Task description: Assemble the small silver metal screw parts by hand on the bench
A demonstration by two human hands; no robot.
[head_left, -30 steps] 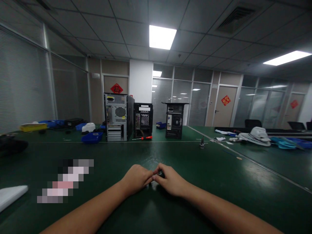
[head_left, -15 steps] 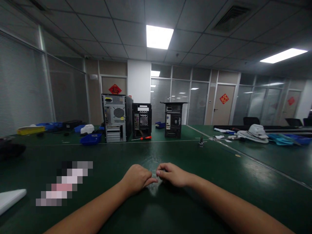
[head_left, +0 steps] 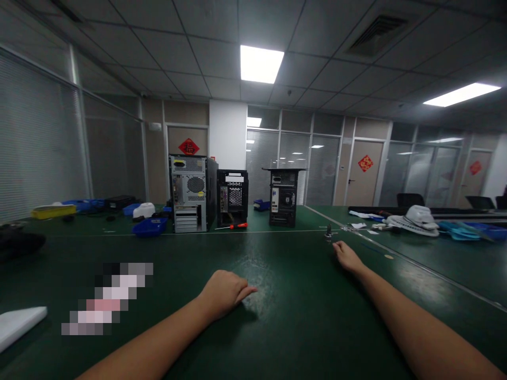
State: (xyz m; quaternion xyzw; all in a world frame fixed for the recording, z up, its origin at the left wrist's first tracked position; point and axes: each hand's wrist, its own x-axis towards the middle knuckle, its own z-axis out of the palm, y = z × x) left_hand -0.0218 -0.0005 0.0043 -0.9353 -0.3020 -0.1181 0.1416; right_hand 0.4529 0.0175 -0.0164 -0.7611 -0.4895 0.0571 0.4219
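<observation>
My left hand (head_left: 224,293) rests low over the green table (head_left: 285,316), its fingers curled in and the thumb pointing right. Whatever is inside that curl, if anything, is hidden. Farther out to the right, my right hand (head_left: 348,257) has its fingertips drawn together. Just beyond those fingertips stands a small dark metal piece (head_left: 328,232), upright with a narrow top; its kind is too small to tell. A slight gap appears between it and the fingers. Anything inside the right-hand pinch cannot be made out.
Three computer cases stand at the back: a tall one (head_left: 190,195), a middle one (head_left: 232,198) and a right one (head_left: 282,200). A red-handled screwdriver (head_left: 238,226) lies before them. Left are a blue tray (head_left: 149,227) and white slab (head_left: 19,324); right, a white hat (head_left: 418,221).
My right hand has moved away from my left hand, outward and to the right, close to the small metal piece. My left hand has stayed nearly in place, still curled.
</observation>
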